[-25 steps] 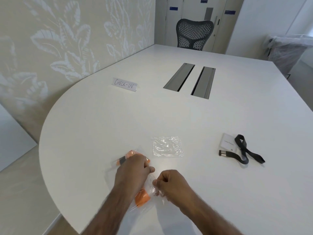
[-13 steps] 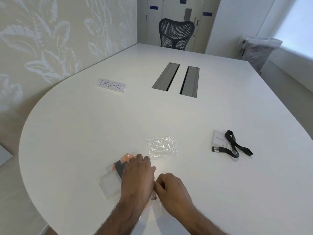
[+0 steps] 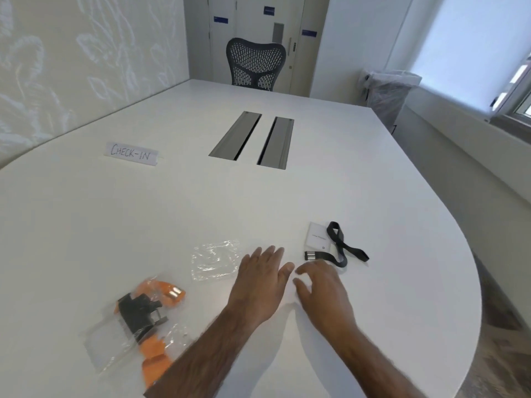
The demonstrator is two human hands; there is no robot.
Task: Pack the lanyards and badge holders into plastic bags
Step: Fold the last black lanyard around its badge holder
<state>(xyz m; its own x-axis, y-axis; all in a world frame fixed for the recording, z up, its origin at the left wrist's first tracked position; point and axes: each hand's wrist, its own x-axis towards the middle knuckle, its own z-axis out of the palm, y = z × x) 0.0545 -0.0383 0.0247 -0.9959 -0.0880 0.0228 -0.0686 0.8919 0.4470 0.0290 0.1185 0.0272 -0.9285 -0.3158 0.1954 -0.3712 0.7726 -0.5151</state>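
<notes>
A clear plastic bag (image 3: 109, 343) with an orange lanyard (image 3: 156, 354) and a badge holder inside lies at the near left of the white table (image 3: 373, 179). An empty clear bag (image 3: 215, 259) lies flat in the middle. To the right, a black lanyard (image 3: 340, 245) rests beside a white badge holder (image 3: 317, 238). My left hand (image 3: 263, 278) hovers open, just right of the empty bag. My right hand (image 3: 321, 288) is open with fingers spread, a little short of the black lanyard's metal clip. Neither hand holds anything.
A paper sign reading CHECK-IN (image 3: 132, 153) stands at the far left. Two grey cable slots (image 3: 253, 139) run down the table's middle. A black mesh chair (image 3: 255, 64) sits at the far end. A covered bin (image 3: 388, 96) stands by the window wall.
Both hands let go of the packed orange-lanyard bag, which now lies at the left. They moved forward and right, toward the empty bag and the black lanyard. The camera swung right.
</notes>
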